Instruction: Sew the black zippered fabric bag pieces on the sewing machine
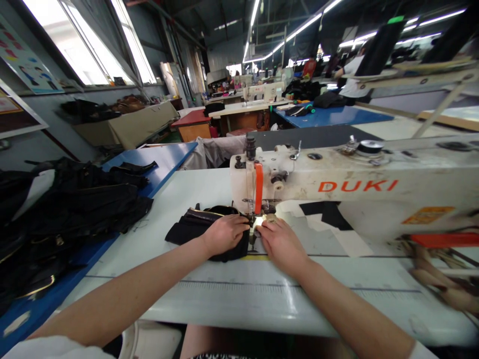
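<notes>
A black fabric piece with a gold-toothed zipper (pixel 187 232) lies on the sewing machine's pale bed, left of the needle area. My left hand (pixel 227 234) rests over its right part, fingers bent together and closed on the fabric close to the presser foot (pixel 253 222). On the other side of the foot is my right hand (pixel 280 244), its thumb and fingers drawn together in a pinch. What lies between those fingertips is too small to make out. The white sewing machine (pixel 299 182) has an orange strip (pixel 259 188) hanging in front of its needle head.
Dark garments with zippers (pixel 75 204) are heaped on a blue table (pixel 164 162) at left. Black and white scraps (pixel 333 222) lie under the machine arm. A thread cone (pixel 381 47) stands at upper right. Farther back are other machines and a person in white (pixel 352 75).
</notes>
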A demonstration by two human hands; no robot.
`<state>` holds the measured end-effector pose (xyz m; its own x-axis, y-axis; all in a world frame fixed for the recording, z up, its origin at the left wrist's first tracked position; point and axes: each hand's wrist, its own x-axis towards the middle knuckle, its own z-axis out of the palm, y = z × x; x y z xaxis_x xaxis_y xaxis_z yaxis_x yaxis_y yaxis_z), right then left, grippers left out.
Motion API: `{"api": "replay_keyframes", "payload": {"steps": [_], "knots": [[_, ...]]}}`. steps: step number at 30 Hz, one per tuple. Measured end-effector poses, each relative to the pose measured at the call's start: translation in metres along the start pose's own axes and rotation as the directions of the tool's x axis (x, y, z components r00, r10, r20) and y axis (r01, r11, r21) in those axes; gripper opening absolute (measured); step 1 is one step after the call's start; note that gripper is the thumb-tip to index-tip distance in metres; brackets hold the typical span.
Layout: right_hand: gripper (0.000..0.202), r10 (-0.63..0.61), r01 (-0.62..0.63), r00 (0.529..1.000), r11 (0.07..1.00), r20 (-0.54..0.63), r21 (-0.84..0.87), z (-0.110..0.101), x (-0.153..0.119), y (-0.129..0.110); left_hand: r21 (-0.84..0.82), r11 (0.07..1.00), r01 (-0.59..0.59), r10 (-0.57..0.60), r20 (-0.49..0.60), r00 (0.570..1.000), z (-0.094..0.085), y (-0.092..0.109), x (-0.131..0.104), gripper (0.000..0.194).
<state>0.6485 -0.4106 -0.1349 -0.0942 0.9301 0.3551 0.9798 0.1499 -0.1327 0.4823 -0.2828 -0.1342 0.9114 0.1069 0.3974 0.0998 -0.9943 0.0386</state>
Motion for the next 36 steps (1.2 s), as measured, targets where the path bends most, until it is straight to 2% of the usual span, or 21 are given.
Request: {"api": "replay_keyframes", "payload": {"steps": [4, 9, 17, 23, 36], "knots": [[0.023, -0.030, 0.030, 0.999, 1.000, -0.019, -0.010, -0.001, -0.002, -0.003, -0.002, 0.999, -0.045, 0.045, 0.025, 0.999, -0.007, 0.008, -0.006, 0.026], [0.020, -0.035, 0.037, 0.999, 0.998, 0.031, -0.055, -0.001, -0.001, -0.006, 0.007, 0.997, -0.082, 0.082, 0.016, 0.997, -0.011, 0.011, -0.008, 0.026], [0.014, -0.027, 0.031, 0.999, 0.993, 0.037, -0.114, -0.003, 0.003, -0.008, -0.044, 0.994, -0.103, 0.106, 0.071, 0.992, -0.013, 0.003, -0.003, 0.025], [0.016, -0.026, 0.029, 0.999, 0.995, 0.038, -0.094, -0.002, 0.004, -0.008, -0.066, 0.989, -0.135, 0.142, 0.112, 0.983, -0.016, -0.001, 0.000, 0.025], [0.022, -0.015, 0.019, 0.999, 0.995, 0.046, -0.099, 0.000, 0.005, -0.007, -0.073, 0.980, -0.185, 0.192, 0.121, 0.974, -0.012, -0.009, 0.000, 0.025]]}}
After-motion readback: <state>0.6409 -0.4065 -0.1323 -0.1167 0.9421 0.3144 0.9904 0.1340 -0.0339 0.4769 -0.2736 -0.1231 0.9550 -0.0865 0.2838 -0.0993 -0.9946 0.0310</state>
